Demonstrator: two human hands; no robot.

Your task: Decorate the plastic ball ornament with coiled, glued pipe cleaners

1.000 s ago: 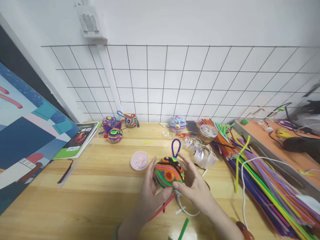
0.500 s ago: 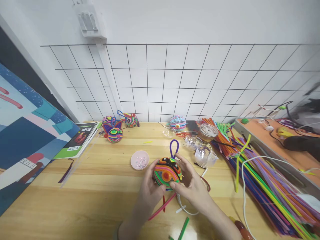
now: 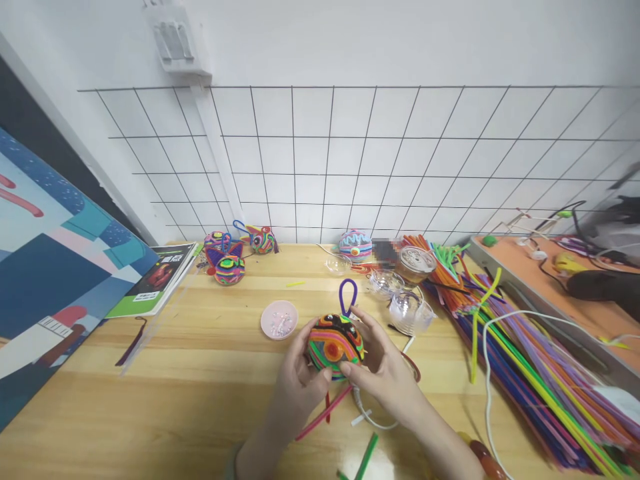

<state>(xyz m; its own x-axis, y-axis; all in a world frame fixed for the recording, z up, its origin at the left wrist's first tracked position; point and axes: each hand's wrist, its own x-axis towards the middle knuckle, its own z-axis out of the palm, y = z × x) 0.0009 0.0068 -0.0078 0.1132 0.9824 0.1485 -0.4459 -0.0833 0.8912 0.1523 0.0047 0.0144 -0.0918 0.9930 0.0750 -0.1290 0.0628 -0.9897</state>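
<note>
A ball wrapped in many-coloured pipe cleaners (image 3: 335,343), with a purple loop on top, sits between both hands just above the wooden table (image 3: 190,393). My left hand (image 3: 295,383) cups its left side, fingers curled round it. My right hand (image 3: 383,367) holds its right side, thumb under the front and fingers behind. A pink pipe cleaner (image 3: 323,415) and a green piece (image 3: 367,457) lie on the table under my wrists.
A small pink dish (image 3: 279,320) lies left of the ball. Clear plastic half-shells (image 3: 407,310) and a big pile of coloured pipe cleaners (image 3: 530,360) lie to the right. Finished ornaments (image 3: 230,267) and a booklet (image 3: 157,277) sit at the back left. A white cable (image 3: 487,373) crosses the pile.
The ball has turned slightly in my hands and both hands have closed in tighter round it. Nothing else on the table has moved.
</note>
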